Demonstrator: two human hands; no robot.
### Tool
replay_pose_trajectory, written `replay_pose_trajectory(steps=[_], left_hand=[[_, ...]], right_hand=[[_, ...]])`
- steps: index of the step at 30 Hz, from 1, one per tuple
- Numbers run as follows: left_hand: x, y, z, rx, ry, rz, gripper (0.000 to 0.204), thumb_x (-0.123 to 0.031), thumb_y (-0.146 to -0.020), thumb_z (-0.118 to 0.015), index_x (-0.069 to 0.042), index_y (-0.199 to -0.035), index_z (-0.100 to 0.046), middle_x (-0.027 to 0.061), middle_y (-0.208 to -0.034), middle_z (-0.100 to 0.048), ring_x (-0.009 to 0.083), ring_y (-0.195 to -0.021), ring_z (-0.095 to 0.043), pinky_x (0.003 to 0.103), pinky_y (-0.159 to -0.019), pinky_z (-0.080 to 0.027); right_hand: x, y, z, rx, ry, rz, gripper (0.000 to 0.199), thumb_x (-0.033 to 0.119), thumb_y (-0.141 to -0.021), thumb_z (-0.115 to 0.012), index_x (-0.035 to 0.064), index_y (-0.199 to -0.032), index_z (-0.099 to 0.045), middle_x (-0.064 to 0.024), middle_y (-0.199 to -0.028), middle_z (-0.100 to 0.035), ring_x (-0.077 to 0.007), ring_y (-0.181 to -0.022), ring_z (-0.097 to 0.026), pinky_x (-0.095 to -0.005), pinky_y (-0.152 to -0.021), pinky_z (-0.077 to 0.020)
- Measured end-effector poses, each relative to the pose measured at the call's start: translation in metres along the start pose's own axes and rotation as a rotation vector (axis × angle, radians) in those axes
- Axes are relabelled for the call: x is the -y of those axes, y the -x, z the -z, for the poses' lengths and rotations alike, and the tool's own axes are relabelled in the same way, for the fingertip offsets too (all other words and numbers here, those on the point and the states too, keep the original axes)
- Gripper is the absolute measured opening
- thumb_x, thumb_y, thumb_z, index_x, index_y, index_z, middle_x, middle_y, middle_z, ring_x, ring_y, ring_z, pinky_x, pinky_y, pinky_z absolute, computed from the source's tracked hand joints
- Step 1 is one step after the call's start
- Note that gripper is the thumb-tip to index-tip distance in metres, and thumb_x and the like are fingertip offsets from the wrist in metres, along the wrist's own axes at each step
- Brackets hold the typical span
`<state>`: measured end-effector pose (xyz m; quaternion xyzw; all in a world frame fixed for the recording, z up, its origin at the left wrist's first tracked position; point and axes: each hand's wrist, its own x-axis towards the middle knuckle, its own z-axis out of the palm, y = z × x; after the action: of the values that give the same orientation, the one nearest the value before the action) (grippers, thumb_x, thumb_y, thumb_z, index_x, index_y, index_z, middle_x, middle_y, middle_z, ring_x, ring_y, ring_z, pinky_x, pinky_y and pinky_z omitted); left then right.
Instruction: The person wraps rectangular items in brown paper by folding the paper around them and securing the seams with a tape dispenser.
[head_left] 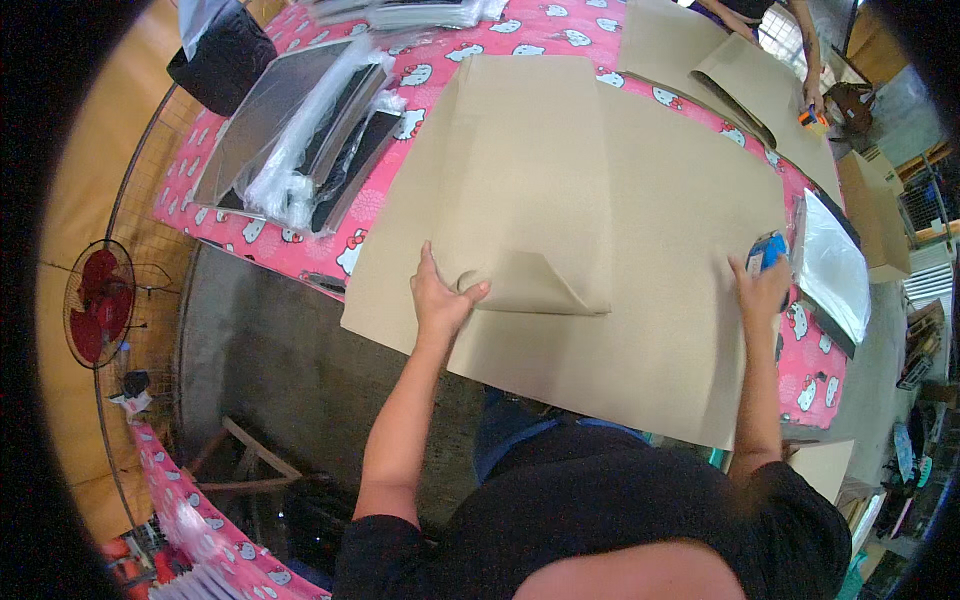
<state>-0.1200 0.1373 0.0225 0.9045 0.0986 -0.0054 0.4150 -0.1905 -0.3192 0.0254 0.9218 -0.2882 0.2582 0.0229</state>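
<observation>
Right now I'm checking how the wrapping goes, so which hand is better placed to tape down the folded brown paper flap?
Probably the right hand: it already holds the blue tape dispenser. The left hand presses on the curled corner of the folded flap, so it is busy.

Plain tan-brown wrapping paper (600, 200) covers a pink tablecloth (430, 70) patterned with white cartoon cats.

Matt brown kraft paper (600, 200) covers a glossy pink printed plastic tablecloth (300, 240); far left lie shiny clear plastic wrappers (300, 150).
</observation>
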Motion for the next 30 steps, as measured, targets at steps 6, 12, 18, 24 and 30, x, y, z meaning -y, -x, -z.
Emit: replay_pose_trajectory(steps=[6, 12, 18, 24, 30], left_hand=[[0.011, 0.001, -0.013, -0.086, 0.058, -0.012, 0.104, -0.025, -0.051, -0.083, 0.000, -0.134, -0.027, 0.0216, -0.125, -0.045, 0.0341, -0.118, -0.040, 0.046, -0.100, -0.027], [-0.005, 0.010, -0.005, -0.077, -0.006, 0.254, 0.104, -0.030, -0.049, -0.084, -0.007, -0.134, -0.029, 0.0164, -0.125, -0.047, 0.0306, -0.119, -0.040, 0.050, -0.099, -0.016], [-0.002, 0.012, -0.022, -0.207, 0.162, 0.179, 0.106, -0.027, -0.048, -0.085, -0.005, -0.132, -0.025, 0.0182, -0.125, -0.044, 0.0309, -0.118, -0.040, 0.049, -0.098, -0.017], [0.010, 0.013, -0.034, -0.316, 0.230, 0.179, 0.108, -0.024, -0.046, -0.086, -0.006, -0.129, -0.020, 0.0194, -0.125, -0.041, 0.0310, -0.117, -0.039, 0.048, -0.096, -0.020], [0.006, 0.008, -0.024, -0.294, 0.231, 0.230, 0.106, -0.023, -0.045, -0.087, -0.011, -0.128, -0.023, 0.0159, -0.124, -0.040, 0.0306, -0.116, -0.039, 0.050, -0.094, -0.023]], right_hand=[[-0.040, -0.012, 0.022, 0.546, -0.130, 0.006, 0.083, 0.026, -0.071, -0.072, 0.0064, -0.134, -0.021, -0.0284, -0.109, -0.054, -0.0404, -0.098, -0.057, -0.0439, -0.080, -0.0465], [0.116, -0.042, 0.092, 0.799, -0.930, 0.425, 0.074, 0.031, -0.058, -0.079, 0.0103, -0.121, -0.046, -0.0131, -0.110, -0.057, -0.0245, -0.099, -0.057, -0.0342, -0.086, -0.0437], [0.299, -0.004, 0.093, 0.841, -1.113, 1.030, 0.062, 0.026, -0.055, -0.070, 0.0039, -0.112, -0.057, -0.0146, -0.102, -0.062, -0.0226, -0.092, -0.060, -0.0318, -0.085, -0.0452], [0.326, 0.003, 0.078, 1.092, -0.791, 0.975, 0.062, 0.025, -0.056, -0.068, 0.0052, -0.114, -0.059, -0.0144, -0.097, -0.065, -0.0227, -0.084, -0.063, -0.0315, -0.079, -0.0482], [0.265, -0.023, 0.081, 1.070, -0.714, 1.091, 0.064, 0.022, -0.055, -0.066, 0.0047, -0.116, -0.058, -0.0159, -0.101, -0.064, -0.0218, -0.086, -0.063, -0.0310, -0.080, -0.0478]])
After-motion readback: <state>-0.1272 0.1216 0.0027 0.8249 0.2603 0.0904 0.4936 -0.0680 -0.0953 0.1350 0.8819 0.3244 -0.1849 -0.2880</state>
